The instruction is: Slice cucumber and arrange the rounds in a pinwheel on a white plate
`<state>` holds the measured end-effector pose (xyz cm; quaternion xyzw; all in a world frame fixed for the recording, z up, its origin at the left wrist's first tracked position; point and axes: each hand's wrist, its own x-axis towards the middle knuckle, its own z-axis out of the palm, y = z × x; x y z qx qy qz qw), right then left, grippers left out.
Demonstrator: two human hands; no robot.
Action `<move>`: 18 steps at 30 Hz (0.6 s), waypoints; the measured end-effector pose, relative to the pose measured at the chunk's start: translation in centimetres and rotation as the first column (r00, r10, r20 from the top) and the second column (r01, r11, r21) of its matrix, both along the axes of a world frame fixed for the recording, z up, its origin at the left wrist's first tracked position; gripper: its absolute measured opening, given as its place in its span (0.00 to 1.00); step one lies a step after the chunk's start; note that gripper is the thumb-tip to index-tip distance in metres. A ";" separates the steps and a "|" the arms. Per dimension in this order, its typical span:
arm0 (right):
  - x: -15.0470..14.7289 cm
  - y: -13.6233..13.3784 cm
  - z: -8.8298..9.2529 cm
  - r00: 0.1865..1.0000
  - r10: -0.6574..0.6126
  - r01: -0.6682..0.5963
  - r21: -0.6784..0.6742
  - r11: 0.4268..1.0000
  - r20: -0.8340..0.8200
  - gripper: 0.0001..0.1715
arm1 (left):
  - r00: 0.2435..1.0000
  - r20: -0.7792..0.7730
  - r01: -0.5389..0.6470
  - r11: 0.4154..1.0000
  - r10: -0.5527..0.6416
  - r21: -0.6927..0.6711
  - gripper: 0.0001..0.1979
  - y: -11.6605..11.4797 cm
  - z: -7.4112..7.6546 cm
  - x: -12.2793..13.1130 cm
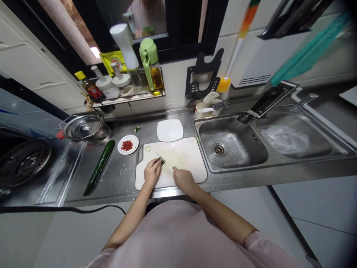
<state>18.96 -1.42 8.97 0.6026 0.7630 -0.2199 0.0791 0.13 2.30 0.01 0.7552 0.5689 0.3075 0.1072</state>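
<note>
A kitchen knife [167, 163] is gripped by its handle in my right hand [184, 180], its blade slanting up to the left over a white cutting board [192, 156]. My left hand [152, 173] presses its fingers on a dark green cucumber piece [163, 162] beside the blade, and the fingers partly hide it. One pale round cucumber slice [148, 149] lies near the board's upper left corner. A whole long cucumber [99, 167] rests on the steel counter to the left. Past the board is a white square plate [170, 130].
Left of the board stands a small plate [135, 138] with chopped red pieces [126, 145]. Green scraps [136, 129] and a lidded pot [97, 130] sit farther back. A double sink [234, 162] with a faucet [262, 104] is on the right. Bottles line a wall shelf [134, 98].
</note>
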 end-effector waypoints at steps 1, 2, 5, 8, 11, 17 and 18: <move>-0.1 0.1 0.0 1.000 -0.001 0.001 -0.008 1.000 -0.002 0.18 | 1.000 0.001 0.003 1.000 -0.003 0.000 0.14 0.0 0.0 -0.1; -0.1 0.1 0.1 1.000 -0.004 0.004 -0.015 1.000 -0.004 0.18 | 1.000 0.000 0.008 1.000 -0.008 -0.001 0.14 0.1 0.0 -0.1; -0.2 0.3 0.0 1.000 -0.014 0.013 -0.021 1.000 -0.019 0.17 | 1.000 -0.007 0.025 1.000 -0.025 -0.009 0.14 0.3 -0.1 -0.3; -0.3 0.5 -0.1 0.999 -0.009 0.009 -0.020 1.000 -0.043 0.16 | 0.999 -0.006 0.035 0.999 -0.035 -0.016 0.14 0.4 -0.1 -0.4; -0.6 0.8 -0.2 0.998 -0.019 0.017 -0.037 0.999 -0.052 0.16 | 1.000 -0.010 0.027 0.999 -0.027 -0.018 0.14 0.4 -0.1 -0.4; -1.1 1.3 0.0 0.996 -0.036 0.031 -0.056 0.998 -0.086 0.18 | 0.998 -0.006 0.058 0.998 -0.058 0.008 0.14 0.5 -0.4 -0.7; -1.2 1.3 0.1 0.995 -0.036 0.031 -0.058 0.998 -0.089 0.18 | 0.998 -0.003 0.066 0.998 -0.066 0.011 0.14 0.5 -0.5 -0.7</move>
